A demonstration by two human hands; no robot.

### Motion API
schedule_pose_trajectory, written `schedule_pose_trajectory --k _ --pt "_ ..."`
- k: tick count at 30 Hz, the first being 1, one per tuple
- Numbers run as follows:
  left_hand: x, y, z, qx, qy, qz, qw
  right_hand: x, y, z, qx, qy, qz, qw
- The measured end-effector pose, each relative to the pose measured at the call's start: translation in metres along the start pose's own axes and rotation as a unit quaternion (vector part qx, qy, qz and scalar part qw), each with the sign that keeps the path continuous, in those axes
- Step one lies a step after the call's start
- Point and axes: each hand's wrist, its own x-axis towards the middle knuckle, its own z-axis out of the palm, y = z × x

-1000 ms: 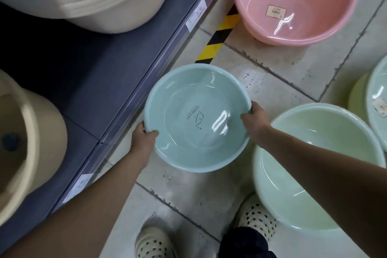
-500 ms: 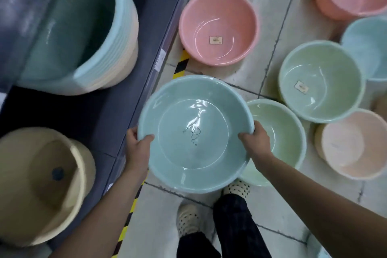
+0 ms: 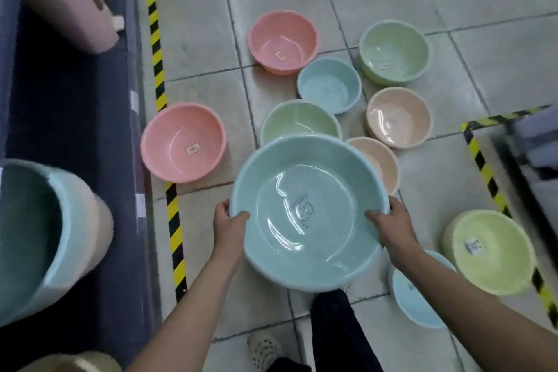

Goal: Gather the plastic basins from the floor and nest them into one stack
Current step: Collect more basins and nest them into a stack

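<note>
I hold a large light-blue basin [image 3: 308, 214] in the air above the tiled floor. My left hand [image 3: 230, 228] grips its left rim and my right hand [image 3: 389, 225] grips its right rim, thumbs inside. On the floor beyond it stand a green basin [image 3: 297, 122], a beige basin [image 3: 380, 160] partly hidden by the held one, a pink basin [image 3: 182, 143], a farther pink basin [image 3: 282, 42], a small blue basin [image 3: 329, 84], another beige basin [image 3: 398, 118] and a far green basin [image 3: 394, 51]. A yellow-green basin [image 3: 489, 251] and a small blue basin [image 3: 419, 296] sit at my right.
A dark shelf [image 3: 75, 130] runs along the left, carrying a stack of basins [image 3: 45, 235] lying on its side and pink goods [image 3: 72, 9]. Yellow-black tape [image 3: 158, 69] marks the shelf edge. Another taped shelf corner [image 3: 495, 190] is at right. My legs and shoe [image 3: 265, 350] are below.
The held blue basin has risen and moved right, away from the shelf and over the floor basins. The view has pulled back, showing more basins on the floor.
</note>
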Motion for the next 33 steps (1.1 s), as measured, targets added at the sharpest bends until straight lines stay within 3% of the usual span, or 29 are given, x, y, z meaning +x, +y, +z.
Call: schedule_pose_trajectory --k 8,15,22,33 --pt "-0.020 0.035 0.203 0.047 -0.052 0.011 0.998 0.098 0.009 -0.151 0.035 0.066 0.075 0.994" --pt "-0.017 0.026 0.324 0.080 -0.065 -0.016 0.995 0.192 0.027 -0.224 0.105 0.076 0.173 0.976" --pt "0.035 0.002 0.369 0.155 -0.085 -0.037 0.984 0.255 0.071 -0.214 0.108 0.074 0.218 0.967" --pt "0.194 -0.100 0.416 0.274 -0.090 -0.060 0.956 0.387 0.173 -0.127 0.074 0.031 0.220 0.972"
